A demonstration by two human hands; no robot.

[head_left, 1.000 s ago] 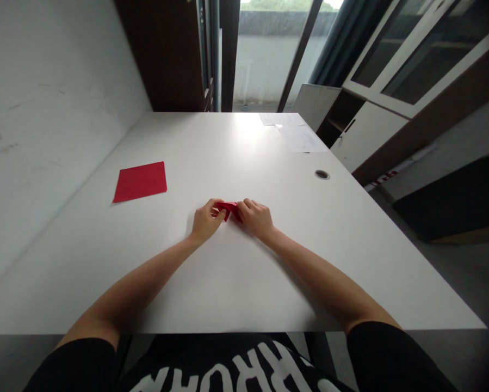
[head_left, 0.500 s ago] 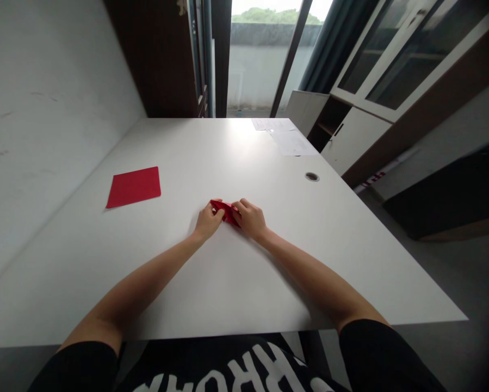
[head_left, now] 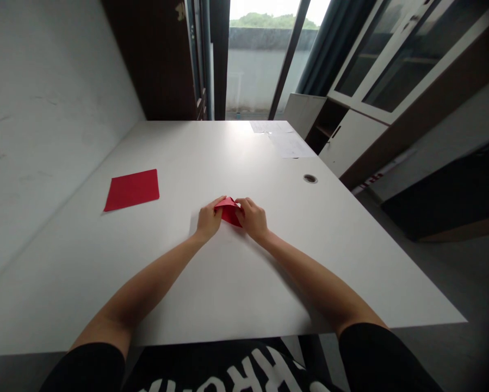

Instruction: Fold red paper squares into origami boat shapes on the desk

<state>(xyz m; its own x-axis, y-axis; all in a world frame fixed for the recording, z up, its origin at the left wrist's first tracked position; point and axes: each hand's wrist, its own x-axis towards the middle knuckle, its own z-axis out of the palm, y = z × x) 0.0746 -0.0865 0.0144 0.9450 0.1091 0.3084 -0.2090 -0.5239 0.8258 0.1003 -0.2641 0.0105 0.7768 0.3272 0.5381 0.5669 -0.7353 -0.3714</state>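
A small piece of folded red paper [head_left: 230, 211] is held between my two hands, a little above the middle of the white table [head_left: 228, 283]. My left hand [head_left: 209, 219] pinches its left side, thumb in front. On the right side, my right hand [head_left: 253, 219] is closed around the paper's edge, with the fingertips partly hidden behind it. The paper's layers stand apart, showing a lighter upper flap and a darker red face below.
Flat red paper [head_left: 132, 189] lies at the left of the table. White sheets [head_left: 291, 145] rest near the far right edge, with a round cable hole [head_left: 310, 178] nearer. A wall [head_left: 56, 109] borders the left side; white cabinets [head_left: 354, 141] stand beyond the right edge.
The folded paper has opened out and its top flap has lifted. My left hand has shifted its hold slightly; my right hand stays on the right side.
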